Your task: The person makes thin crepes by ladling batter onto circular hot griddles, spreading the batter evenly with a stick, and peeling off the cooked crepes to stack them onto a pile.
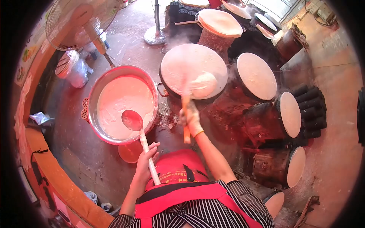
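Observation:
My left hand (146, 161) is closed around the pale handle of a ladle (132, 120). Its bowl hangs over the near edge of the batter (119, 97) in a large metal basin (93, 123). My right hand (191, 118), in a light glove, grips the wooden handle of a spreader (186, 133). Motion blurs the spreader's far end, which reaches over a round griddle (175, 57). On that griddle lies a thin spread layer, with a thicker round mound of batter (205, 84) at its near right. Steam rises there.
More round griddles (257, 76) on drum stoves (262, 127) curve along my right. A stack of flatbreads (219, 22) stands beyond the griddle. Black honeycomb briquettes (311, 114) are piled at right. A standing fan (81, 19) is at upper left, above a low orange ledge (64, 182).

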`<state>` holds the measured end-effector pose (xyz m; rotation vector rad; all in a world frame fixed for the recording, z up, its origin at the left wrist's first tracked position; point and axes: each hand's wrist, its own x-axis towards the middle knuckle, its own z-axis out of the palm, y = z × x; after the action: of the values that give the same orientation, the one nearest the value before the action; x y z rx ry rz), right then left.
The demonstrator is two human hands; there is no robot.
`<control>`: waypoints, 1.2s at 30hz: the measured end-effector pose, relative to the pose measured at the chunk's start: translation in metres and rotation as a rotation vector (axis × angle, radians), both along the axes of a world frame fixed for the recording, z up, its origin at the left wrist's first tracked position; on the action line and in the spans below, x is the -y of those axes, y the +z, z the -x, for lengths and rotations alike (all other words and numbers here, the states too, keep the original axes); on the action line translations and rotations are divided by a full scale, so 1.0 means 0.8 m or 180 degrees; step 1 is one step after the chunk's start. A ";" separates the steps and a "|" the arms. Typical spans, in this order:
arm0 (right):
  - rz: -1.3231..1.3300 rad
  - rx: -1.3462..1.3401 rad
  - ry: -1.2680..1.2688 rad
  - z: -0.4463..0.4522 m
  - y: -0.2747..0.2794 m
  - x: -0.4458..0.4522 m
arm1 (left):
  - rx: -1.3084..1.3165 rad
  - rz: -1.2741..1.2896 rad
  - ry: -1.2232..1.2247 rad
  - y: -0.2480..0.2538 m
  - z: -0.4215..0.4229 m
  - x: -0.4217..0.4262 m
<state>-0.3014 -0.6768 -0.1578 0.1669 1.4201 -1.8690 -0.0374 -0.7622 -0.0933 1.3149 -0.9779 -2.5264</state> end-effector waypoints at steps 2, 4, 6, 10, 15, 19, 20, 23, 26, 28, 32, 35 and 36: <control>-0.0036 -0.0152 0.0978 -0.004 -0.015 -0.041 | 0.0015 0.0086 -0.0048 0.020 0.028 -0.017; 0.0128 -0.0096 0.0944 0.027 -0.036 -0.112 | 0.0060 0.0115 -0.0008 0.025 0.049 -0.029; -0.0109 0.0055 0.0564 0.074 -0.041 -0.168 | 0.0080 0.0090 -0.0007 0.014 0.065 -0.038; 0.0445 0.0241 -0.0021 0.115 -0.030 -0.159 | -0.0177 -0.0158 0.0008 0.016 0.107 -0.068; -0.0166 0.0053 0.1273 0.124 -0.018 -0.213 | -0.0353 -0.0196 -0.0021 0.015 0.145 -0.100; -0.0287 -0.0309 0.0916 0.224 -0.040 -0.268 | -0.0044 0.0002 0.0027 0.026 0.163 -0.121; -0.0447 -0.0433 0.0861 0.243 -0.032 -0.254 | -0.0061 0.0074 0.0003 0.026 0.168 -0.124; -0.0209 -0.0470 0.0505 0.241 -0.018 -0.186 | -0.0088 0.0241 -0.0012 0.040 0.189 -0.132; -0.0390 -0.1177 0.1406 0.220 -0.009 -0.160 | -0.0312 0.0192 0.0027 0.037 0.195 -0.122; -0.0238 -0.1061 0.0873 0.206 -0.015 -0.174 | -0.0356 -0.0054 0.0082 0.035 0.193 -0.113; -0.0381 -0.0374 -0.0988 0.175 -0.017 -0.195 | -0.0272 0.0312 0.0094 0.016 0.196 -0.100; -0.0338 -0.0469 0.0036 0.162 0.000 -0.195 | -0.0312 0.0099 -0.0156 0.021 0.200 -0.090; -0.0510 -0.0618 0.0103 0.175 0.015 -0.196 | -0.0359 -0.0037 -0.0290 0.021 0.199 -0.088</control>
<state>-0.4411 -0.5203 -0.1456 0.0407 1.6958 -1.7836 -0.1963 -0.6919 -0.0767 1.1413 -1.0233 -2.6445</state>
